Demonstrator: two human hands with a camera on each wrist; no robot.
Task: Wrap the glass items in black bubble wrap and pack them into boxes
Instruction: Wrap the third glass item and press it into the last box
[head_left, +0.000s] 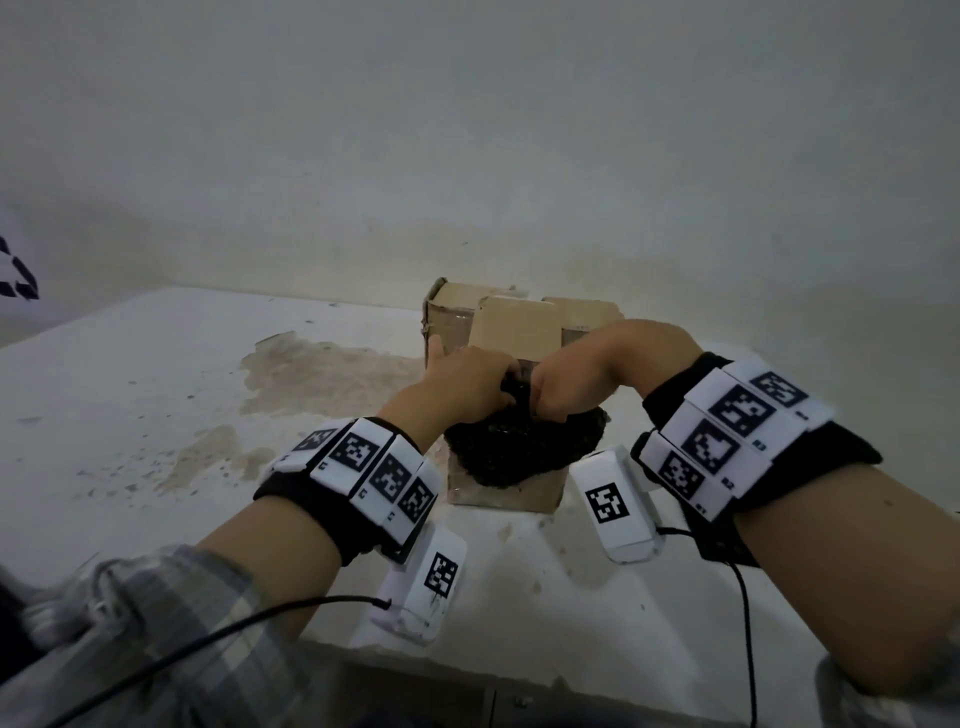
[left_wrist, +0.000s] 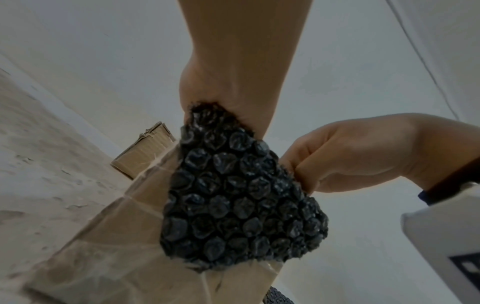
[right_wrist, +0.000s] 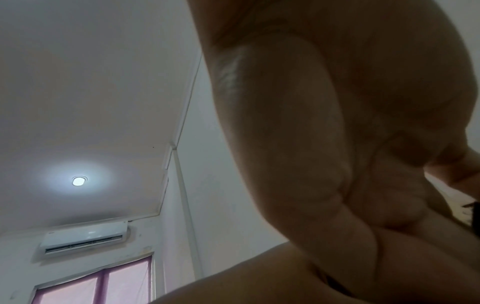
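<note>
A bundle of black bubble wrap (head_left: 519, 449) sits at the open top of a cardboard box (head_left: 506, 496) on the table, bulging over the box's near wall. My left hand (head_left: 467, 382) grips the gathered top of the bundle (left_wrist: 241, 195) with curled fingers. My right hand (head_left: 571, 384) meets it from the right and pinches the wrap's edge, as the left wrist view shows (left_wrist: 345, 158). Whatever is inside the wrap is hidden. In the right wrist view only my right hand's palm (right_wrist: 324, 133) shows, close up.
A second cardboard box (head_left: 449, 312) stands just behind the first, near the wall, with a flap (head_left: 514, 327) raised between them. The white table (head_left: 156, 389) is stained and chipped on the left; its front edge lies under my forearms. Cables hang from both wrist bands.
</note>
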